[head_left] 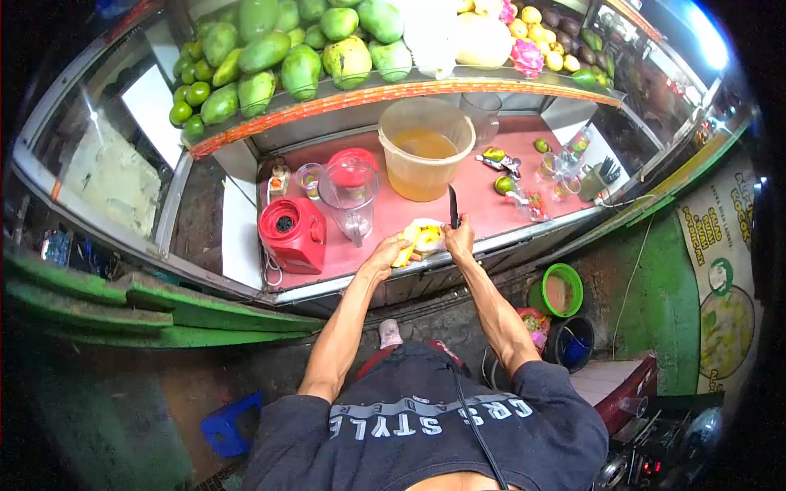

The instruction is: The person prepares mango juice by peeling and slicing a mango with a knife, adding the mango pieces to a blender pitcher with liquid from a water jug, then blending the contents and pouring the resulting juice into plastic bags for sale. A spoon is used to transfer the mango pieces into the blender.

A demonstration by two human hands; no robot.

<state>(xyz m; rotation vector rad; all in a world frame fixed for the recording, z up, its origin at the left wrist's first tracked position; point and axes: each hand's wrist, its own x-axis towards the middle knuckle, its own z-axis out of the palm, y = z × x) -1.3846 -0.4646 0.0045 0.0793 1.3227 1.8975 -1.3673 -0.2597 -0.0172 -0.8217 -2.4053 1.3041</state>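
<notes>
My right hand (460,239) is closed around a knife (453,206) with a dark blade that points up and away from me. My left hand (388,252) grips a piece of yellow fruit (404,255), perhaps mango, at the front edge of the pink counter. More yellow fruit pieces (428,237) lie between the two hands on something white, partly hidden. Just beyond the hands stands a large translucent bucket (426,168) with yellowish liquid in it. A clear blender jug (350,200) stands to the left of my left hand.
A red blender base (292,235) stands at the counter's left end. Glasses (565,188), a green fruit (504,185) and small packets (530,204) lie to the right. Above, a shelf (393,92) carries mangoes and other fruit. A green bucket (562,289) stands below, right.
</notes>
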